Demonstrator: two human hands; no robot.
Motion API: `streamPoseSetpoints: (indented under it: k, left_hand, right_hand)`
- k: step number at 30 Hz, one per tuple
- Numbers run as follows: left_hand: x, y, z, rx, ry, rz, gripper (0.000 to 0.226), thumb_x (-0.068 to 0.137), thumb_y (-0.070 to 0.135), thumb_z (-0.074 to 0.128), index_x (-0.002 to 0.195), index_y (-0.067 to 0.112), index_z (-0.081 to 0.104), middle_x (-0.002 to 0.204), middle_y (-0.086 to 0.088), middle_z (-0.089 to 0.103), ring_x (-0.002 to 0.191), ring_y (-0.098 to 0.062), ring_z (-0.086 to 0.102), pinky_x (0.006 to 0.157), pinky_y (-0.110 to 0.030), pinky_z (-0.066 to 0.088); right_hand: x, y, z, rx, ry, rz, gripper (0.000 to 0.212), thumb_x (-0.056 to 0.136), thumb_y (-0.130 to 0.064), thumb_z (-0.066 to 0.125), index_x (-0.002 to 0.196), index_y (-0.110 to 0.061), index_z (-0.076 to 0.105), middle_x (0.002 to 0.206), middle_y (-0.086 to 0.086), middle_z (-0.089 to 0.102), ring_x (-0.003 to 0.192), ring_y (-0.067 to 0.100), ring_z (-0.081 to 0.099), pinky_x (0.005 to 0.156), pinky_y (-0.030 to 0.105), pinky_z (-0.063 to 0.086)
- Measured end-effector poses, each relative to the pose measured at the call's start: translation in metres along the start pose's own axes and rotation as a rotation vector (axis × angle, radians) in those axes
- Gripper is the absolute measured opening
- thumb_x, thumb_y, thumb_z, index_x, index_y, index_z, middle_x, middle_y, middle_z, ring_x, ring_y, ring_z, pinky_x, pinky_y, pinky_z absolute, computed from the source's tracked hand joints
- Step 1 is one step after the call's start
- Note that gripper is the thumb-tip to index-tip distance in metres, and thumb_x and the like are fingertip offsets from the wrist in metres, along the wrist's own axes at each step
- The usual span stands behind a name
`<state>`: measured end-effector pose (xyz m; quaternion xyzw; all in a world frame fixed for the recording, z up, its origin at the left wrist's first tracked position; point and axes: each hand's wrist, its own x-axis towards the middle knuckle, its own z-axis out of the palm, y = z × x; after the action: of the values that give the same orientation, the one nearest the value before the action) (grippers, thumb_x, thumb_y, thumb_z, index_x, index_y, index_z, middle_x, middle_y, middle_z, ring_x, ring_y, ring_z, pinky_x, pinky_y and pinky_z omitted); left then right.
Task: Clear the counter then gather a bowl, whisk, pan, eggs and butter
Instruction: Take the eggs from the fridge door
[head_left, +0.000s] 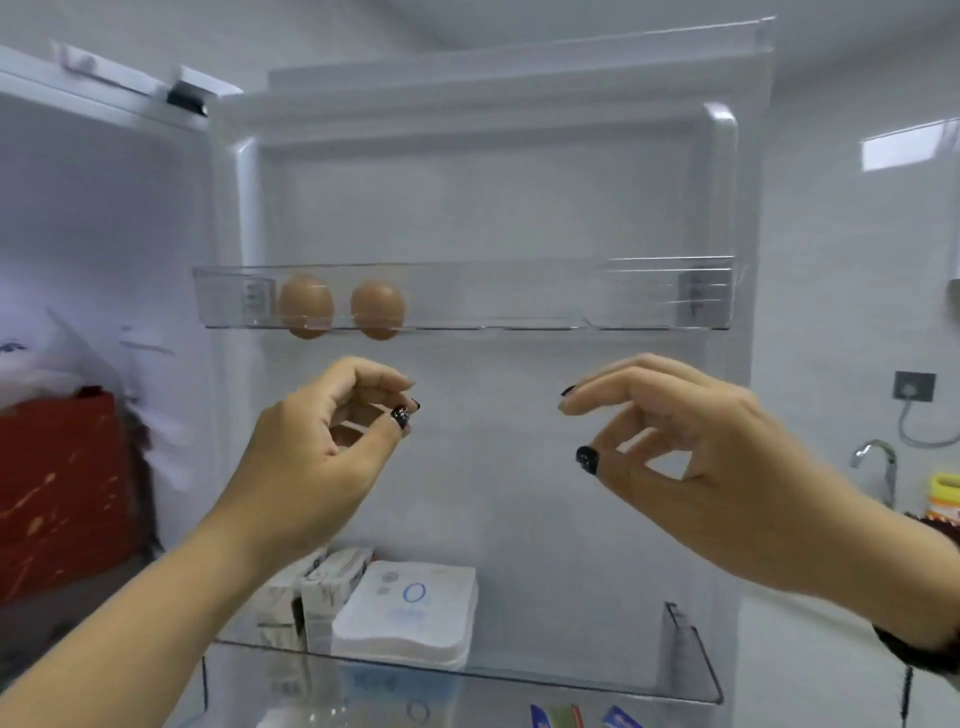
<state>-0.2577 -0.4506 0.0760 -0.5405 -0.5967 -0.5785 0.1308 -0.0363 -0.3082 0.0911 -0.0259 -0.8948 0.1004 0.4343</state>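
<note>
Two brown eggs (340, 307) sit side by side in the clear door shelf (519, 296), at eleven o'clock from my left hand (322, 441) and well to ten o'clock of my right hand (691, 447). Both hands are below the shelf and hold nothing; the left's fingers curl loosely toward the thumb, the right's are spread. I judge the smooth, rounded shells could roll along the hard plastic or slip and crack if pinched badly. White cartons (311, 597) fill the lower shelf.
</note>
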Motion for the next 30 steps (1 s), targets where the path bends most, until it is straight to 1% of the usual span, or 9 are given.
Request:
streamPoseSetpoints:
  k: [5,9,13,16,18,21,23,26,30]
  left_hand:
    - [0.041,-0.015,-0.049,-0.032,0.116,0.150,0.015,0.080,0.021,0.059,0.092,0.029,0.064,0.088,0.008,0.072,0.080,-0.012,0.071,0.076,-0.030,0.057]
    - [0.074,-0.019,-0.079,0.017,0.198,0.275,0.015,0.083,0.014,0.060,0.092,0.025,0.064,0.083,0.009,0.071,0.074,-0.006,0.068,0.065,-0.011,0.049]
    - [0.110,-0.014,-0.099,0.068,0.146,0.330,0.016,0.084,0.013,0.062,0.088,0.028,0.065,0.085,0.011,0.071,0.081,-0.010,0.068,0.066,-0.025,0.054]
    - [0.137,-0.008,-0.105,0.138,-0.001,0.268,0.021,0.085,0.006,0.067,0.088,0.027,0.067,0.086,0.010,0.072,0.083,-0.008,0.068,0.075,-0.026,0.054]
    - [0.153,-0.002,-0.108,0.183,-0.195,0.147,0.020,0.085,0.008,0.069,0.094,0.025,0.068,0.092,0.007,0.073,0.090,-0.009,0.069,0.081,-0.030,0.056]
    - [0.174,0.001,-0.113,0.304,-0.531,-0.056,0.024,0.086,0.013,0.070,0.106,0.027,0.068,0.107,0.005,0.071,0.099,-0.010,0.068,0.087,-0.026,0.055]
    - [0.182,0.002,-0.115,0.359,-0.708,-0.139,0.025,0.088,0.014,0.068,0.109,0.027,0.068,0.107,0.002,0.073,0.103,-0.016,0.069,0.092,-0.029,0.053]
    - [0.191,0.001,-0.116,0.394,-0.811,-0.181,0.031,0.084,0.017,0.074,0.113,0.023,0.067,0.105,-0.002,0.075,0.106,-0.025,0.067,0.100,-0.038,0.051]
    - [0.197,0.001,-0.115,0.494,-0.894,-0.191,0.045,0.068,0.029,0.083,0.110,0.025,0.069,0.100,0.005,0.076,0.100,-0.019,0.069,0.091,-0.032,0.053]
  right_hand:
    - [0.081,-0.038,0.007,-0.047,0.089,-0.067,0.022,0.079,-0.030,0.063,0.101,-0.031,0.066,0.104,-0.016,0.060,0.080,0.007,0.066,0.069,0.019,0.052]
    - [0.133,-0.055,0.012,-0.093,0.179,-0.102,0.019,0.083,-0.026,0.068,0.100,-0.032,0.066,0.097,-0.019,0.059,0.078,0.008,0.066,0.073,0.034,0.055]
    - [0.173,-0.057,0.016,-0.104,0.158,-0.040,0.017,0.081,-0.029,0.070,0.095,-0.037,0.066,0.082,-0.017,0.064,0.063,0.001,0.061,0.062,0.024,0.050]
    - [0.193,-0.053,0.017,-0.146,-0.011,0.057,0.018,0.082,-0.027,0.072,0.097,-0.034,0.067,0.065,-0.030,0.063,0.052,-0.003,0.057,0.046,0.007,0.040]
    - [0.203,-0.051,0.017,-0.162,-0.134,0.102,0.019,0.082,-0.025,0.073,0.099,-0.030,0.067,0.065,-0.037,0.060,0.054,-0.003,0.060,0.047,0.006,0.041]
    - [0.216,-0.048,0.019,-0.119,-0.306,0.186,0.023,0.082,-0.018,0.074,0.103,-0.023,0.068,0.092,-0.018,0.069,0.062,-0.002,0.065,0.058,0.011,0.051]
    - [0.224,-0.047,0.021,-0.061,-0.459,0.263,0.027,0.082,-0.014,0.074,0.108,-0.018,0.066,0.106,-0.002,0.071,0.075,0.007,0.071,0.067,0.021,0.058]
    - [0.232,-0.048,0.024,-0.027,-0.638,0.328,0.035,0.081,-0.012,0.073,0.114,-0.014,0.064,0.110,0.007,0.071,0.089,0.020,0.072,0.078,0.031,0.059]
    - [0.240,-0.048,0.034,-0.056,-0.699,0.364,0.037,0.080,-0.014,0.076,0.115,-0.016,0.064,0.109,0.007,0.071,0.087,0.018,0.072,0.075,0.029,0.057]
